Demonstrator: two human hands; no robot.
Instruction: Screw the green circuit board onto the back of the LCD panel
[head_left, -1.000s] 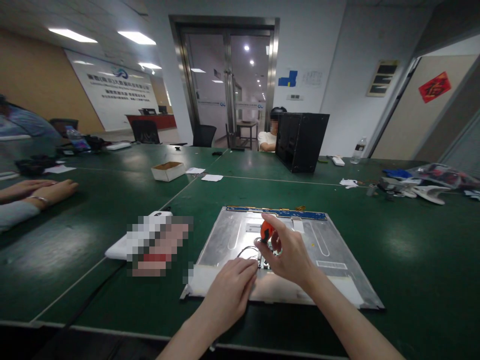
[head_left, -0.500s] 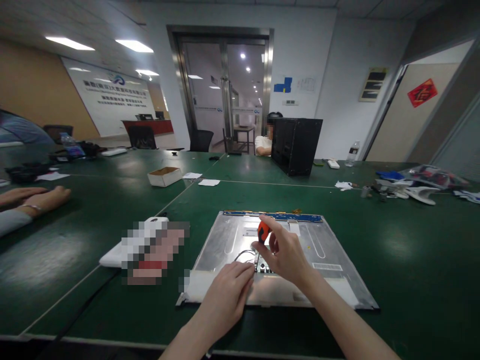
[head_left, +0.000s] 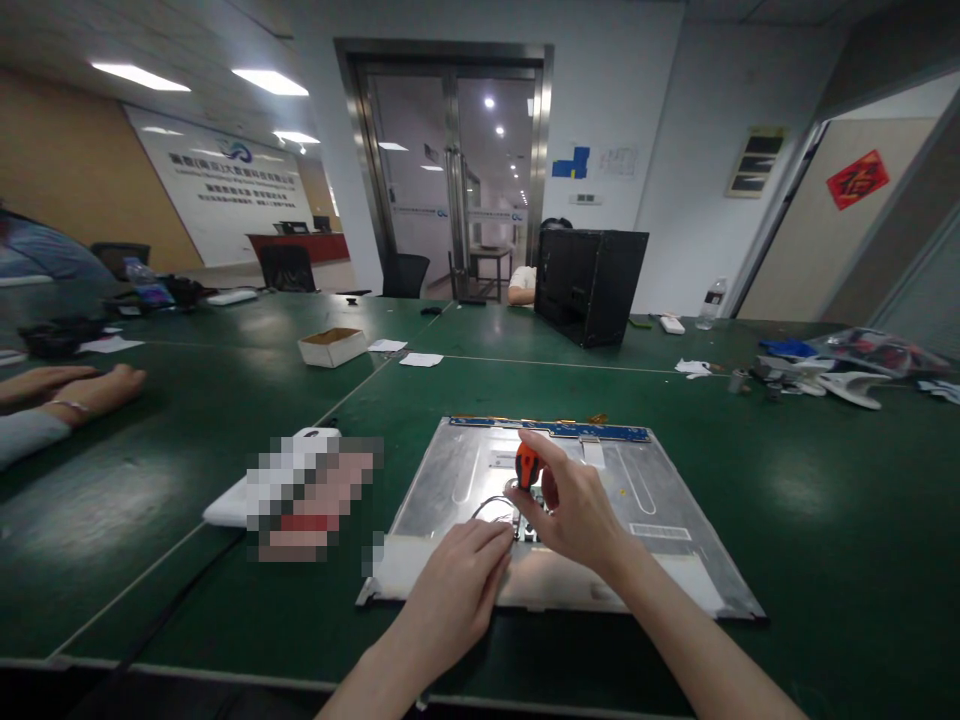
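Note:
A flat silver metal panel lies on the green table, with a blue circuit strip along its far edge. My right hand grips an orange and black screwdriver upright over a small circuit board near the panel's middle. My left hand rests on the near part of the panel, its fingertips together at the board's left side. Whether those fingertips pinch something is hidden. A thin black wire curves beside the board.
Left of the panel are a white device and a blurred patch. Farther back stand an open box and a black case. Another person's hands rest at far left; assorted parts lie at right.
The whole view has shifted slightly. Both hands keep nearly the same places on the panel, and the screwdriver's orange handle appears turned a little in my right hand.

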